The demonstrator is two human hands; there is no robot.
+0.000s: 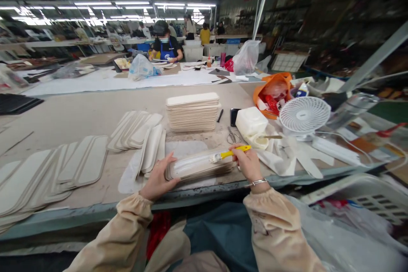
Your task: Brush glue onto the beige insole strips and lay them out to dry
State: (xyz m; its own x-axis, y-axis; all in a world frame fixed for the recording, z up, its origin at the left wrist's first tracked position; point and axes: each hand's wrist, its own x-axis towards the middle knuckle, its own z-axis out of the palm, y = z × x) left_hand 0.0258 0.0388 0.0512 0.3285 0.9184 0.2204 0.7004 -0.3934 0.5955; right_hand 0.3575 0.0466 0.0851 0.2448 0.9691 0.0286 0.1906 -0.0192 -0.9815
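Note:
My right hand (248,162) is closed around the yellow handle of a paintbrush (235,151). The brush's bristles rest on the top piece of a stack of long, rounded, off-white panels (197,166), where a wet-looking white streak runs along the surface. At the stack's left end my left hand (161,177) lies with its thumb and fingers spread along the edges, steadying or touching the panels. Just left of it, several similar panels (152,148) lean in a fanned pile on a pale sheet (128,178).
Behind stands a tall, neat panel stack (193,112). Fanned panels (84,159) spread across the left. To the right are scissors (233,137), a white plastic container (251,121), a small white fan (304,115) and an orange bag (274,87). A masked co-worker (165,44) sits across the tables.

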